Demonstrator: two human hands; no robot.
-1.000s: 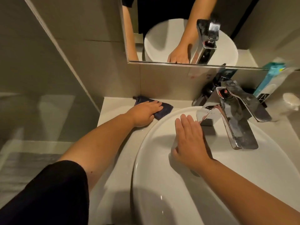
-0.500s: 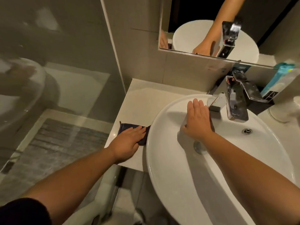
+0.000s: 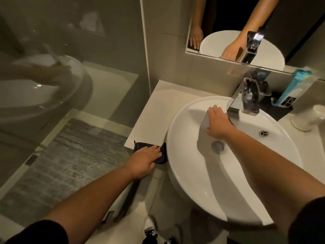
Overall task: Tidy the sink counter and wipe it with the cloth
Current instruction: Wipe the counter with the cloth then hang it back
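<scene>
A dark blue cloth (image 3: pixel 159 155) lies at the front edge of the white counter (image 3: pixel 158 111), partly hanging over it, beside the basin. My left hand (image 3: pixel 144 159) presses flat on the cloth and covers most of it. My right hand (image 3: pixel 218 122) rests palm down with fingers spread on the inner wall of the white basin (image 3: pixel 193 182), just left of the chrome tap (image 3: pixel 249 99). It holds nothing.
A teal and white box (image 3: pixel 290 90) leans on the wall right of the tap, with a white soap dispenser (image 3: pixel 306 118) at the right edge. A mirror (image 3: pixel 228 23) hangs above. A glass shower screen (image 3: pixel 70 67) stands on the left.
My left hand has dragged the cloth from the back corner of the counter toward me to its front edge. My right hand stays on the basin wall.
</scene>
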